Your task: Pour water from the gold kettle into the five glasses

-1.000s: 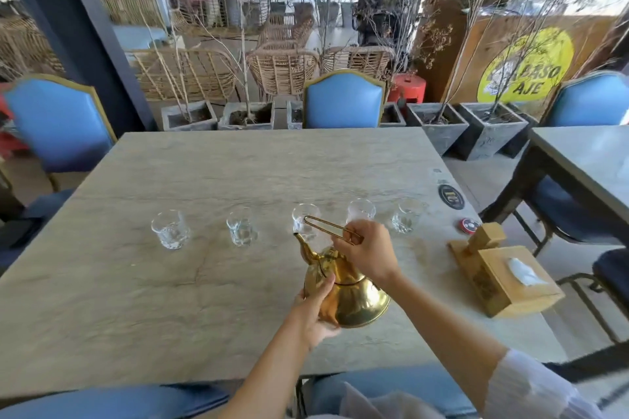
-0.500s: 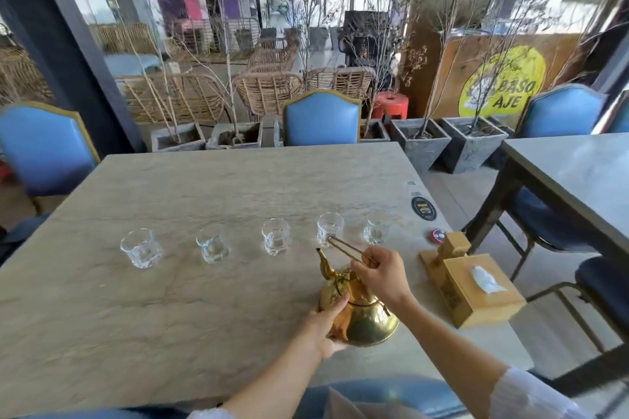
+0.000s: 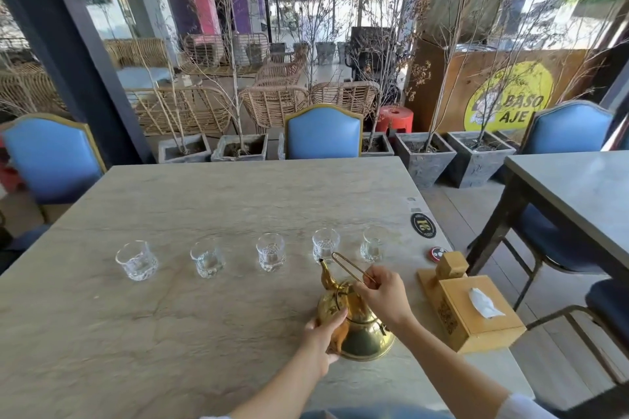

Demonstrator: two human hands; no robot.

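Note:
Several clear glasses stand in a row across the marble table (image 3: 170,333): the leftmost glass (image 3: 136,260), then a second glass (image 3: 207,258), a middle glass (image 3: 271,252), a fourth glass (image 3: 325,246) and the rightmost glass (image 3: 373,244). The gold kettle (image 3: 360,337) sits just in front of the fourth glass, its spout pointing up toward it. My right hand (image 3: 384,294) grips the kettle's thin wire handle. My left hand (image 3: 323,333) presses against the kettle's left side.
A wooden tissue box (image 3: 476,313) stands right of the kettle, near the table's right edge. A round black coaster (image 3: 421,224) and a small red-rimmed disc (image 3: 438,253) lie behind it. Blue chairs surround the table; a second table (image 3: 578,187) is at right.
The view has shifted, so the glasses and kettle sit further left and lower in frame. The kettle appears lower, near or on the table. Both hands keep their hold.

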